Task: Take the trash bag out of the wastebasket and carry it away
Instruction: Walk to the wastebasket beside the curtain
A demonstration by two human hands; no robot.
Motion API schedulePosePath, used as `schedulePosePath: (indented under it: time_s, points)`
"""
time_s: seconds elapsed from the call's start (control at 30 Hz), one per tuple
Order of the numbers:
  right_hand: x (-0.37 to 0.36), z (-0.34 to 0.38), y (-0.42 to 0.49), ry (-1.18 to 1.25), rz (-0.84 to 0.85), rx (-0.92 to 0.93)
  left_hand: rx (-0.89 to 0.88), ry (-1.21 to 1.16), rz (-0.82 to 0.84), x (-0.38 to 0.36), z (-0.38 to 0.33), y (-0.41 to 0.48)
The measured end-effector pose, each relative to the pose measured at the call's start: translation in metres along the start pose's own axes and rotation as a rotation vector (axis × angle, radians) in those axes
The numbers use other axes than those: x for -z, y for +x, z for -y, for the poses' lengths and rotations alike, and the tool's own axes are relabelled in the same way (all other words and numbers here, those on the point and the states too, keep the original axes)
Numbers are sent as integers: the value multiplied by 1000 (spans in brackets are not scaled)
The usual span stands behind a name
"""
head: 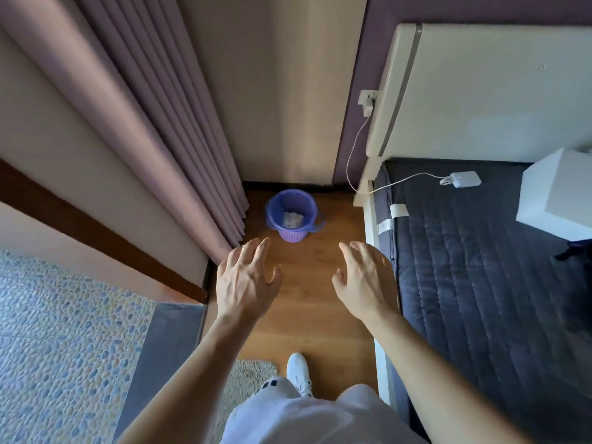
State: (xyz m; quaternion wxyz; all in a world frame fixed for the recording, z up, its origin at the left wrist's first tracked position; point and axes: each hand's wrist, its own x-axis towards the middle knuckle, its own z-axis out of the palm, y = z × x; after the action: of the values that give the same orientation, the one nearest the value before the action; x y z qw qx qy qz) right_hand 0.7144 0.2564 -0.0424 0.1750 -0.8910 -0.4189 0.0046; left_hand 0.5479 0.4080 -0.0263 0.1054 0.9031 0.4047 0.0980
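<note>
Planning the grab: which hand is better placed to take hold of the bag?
Likely the right hand: the handle loop of the trash bag sticks out on the right side of the wastebasket, while the curtain crowds the left hand. Both hands are open, holding nothing.

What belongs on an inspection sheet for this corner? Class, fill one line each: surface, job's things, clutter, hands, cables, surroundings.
Surface: wooden floor.
Job's things: purple wastebasket upright in the corner; blue trash bag lines it, white waste inside.
Clutter: white box on the mattress.
Hands: left hand and right hand empty, fingers spread, short of the wastebasket.
Cables: white cable runs from the wall plug to a charger on the mattress.
Surroundings: curtain left, pebble tiles, rug.
</note>
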Motion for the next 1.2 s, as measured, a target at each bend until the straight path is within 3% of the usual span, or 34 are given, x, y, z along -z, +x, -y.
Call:
schedulePosePath:
  time_s: [0.13,0.33,0.93,1.2]
  points:
    - [-19,0,46,107,48,-57,-20,-27,19,-5,2,52]
    - [-32,-7,101,39,91,-57,-15,-56,42,-20,6,106]
    - [-56,-54,368,6,173,231,239,-8,18,-61,-3,320]
    - [-79,-61,419,25,208,267,361,-9,44,-76,-6,356]
